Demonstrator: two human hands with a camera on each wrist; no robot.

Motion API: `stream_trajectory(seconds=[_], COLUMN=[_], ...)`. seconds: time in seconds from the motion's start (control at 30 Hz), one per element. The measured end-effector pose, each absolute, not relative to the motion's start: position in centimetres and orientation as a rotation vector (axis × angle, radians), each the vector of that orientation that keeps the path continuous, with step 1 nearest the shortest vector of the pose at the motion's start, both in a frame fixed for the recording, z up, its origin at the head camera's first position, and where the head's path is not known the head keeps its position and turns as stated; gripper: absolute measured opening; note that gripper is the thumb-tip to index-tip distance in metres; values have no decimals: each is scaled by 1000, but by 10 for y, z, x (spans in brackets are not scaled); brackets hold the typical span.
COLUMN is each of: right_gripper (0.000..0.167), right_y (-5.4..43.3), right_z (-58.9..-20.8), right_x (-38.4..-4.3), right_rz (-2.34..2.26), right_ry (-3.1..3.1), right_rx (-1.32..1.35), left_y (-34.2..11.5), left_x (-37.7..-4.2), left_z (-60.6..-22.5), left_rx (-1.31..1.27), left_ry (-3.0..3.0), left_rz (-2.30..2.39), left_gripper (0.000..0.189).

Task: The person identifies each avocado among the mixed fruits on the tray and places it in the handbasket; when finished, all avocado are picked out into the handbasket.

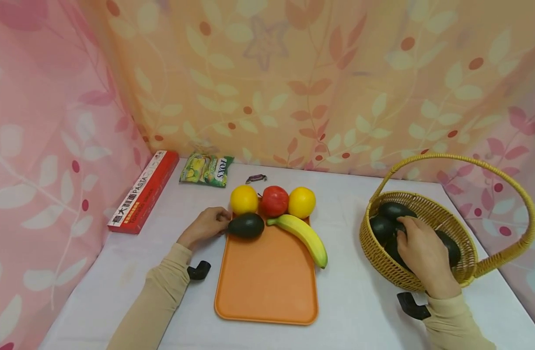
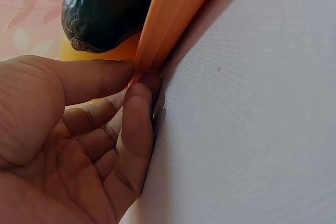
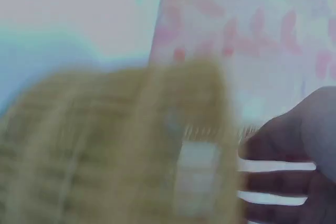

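In the head view, my left hand (image 1: pixel 208 224) is at the far left corner of an orange tray (image 1: pixel 267 282). Its thumb and forefinger pinch the tray's rim (image 2: pixel 157 30), as the left wrist view shows. A dark avocado (image 1: pixel 246 226) lies on the tray just beside that hand. Over at the right, my right hand (image 1: pixel 424 253) reaches down into a wicker basket (image 1: pixel 378 260) among several dark avocados (image 1: pixel 396 210). Its fingertips are hidden, by the hand itself from above and by the blurred basket wall (image 3: pixel 105 145) in the right wrist view.
Two yellow round fruits (image 1: pixel 244 200), a red apple (image 1: pixel 274 201) and a banana (image 1: pixel 304 236) lie at the tray's far end. Behind are a red pasta box (image 1: pixel 145 192), a green snack packet (image 1: pixel 207 169) and a small wrapped candy (image 1: pixel 256 178). The basket's tall handle (image 1: pixel 508 182) arches over it.
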State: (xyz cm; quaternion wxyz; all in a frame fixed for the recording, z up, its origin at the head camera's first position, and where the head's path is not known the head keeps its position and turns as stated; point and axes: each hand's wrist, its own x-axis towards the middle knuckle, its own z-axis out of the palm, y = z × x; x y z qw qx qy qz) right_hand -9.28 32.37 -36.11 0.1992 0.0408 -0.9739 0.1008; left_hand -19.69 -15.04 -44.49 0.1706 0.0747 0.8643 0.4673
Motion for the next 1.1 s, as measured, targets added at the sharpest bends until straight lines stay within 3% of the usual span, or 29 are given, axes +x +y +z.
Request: stream_trajectory(seconds=[0.63, 1.1], right_gripper=[42, 57], right_y=[126, 60], right_z=[-365, -384], right_x=[-146, -145], right_rz=[273, -131], right_ry=[-2556, -2690], right_rx=[986, 1274], left_y=[-148, -148], left_x=[-194, -197], left_z=[-441, -442], left_rx=[219, 213], left_ry=[2457, 2477], left_rz=[1329, 1309], left_gripper=[27, 25])
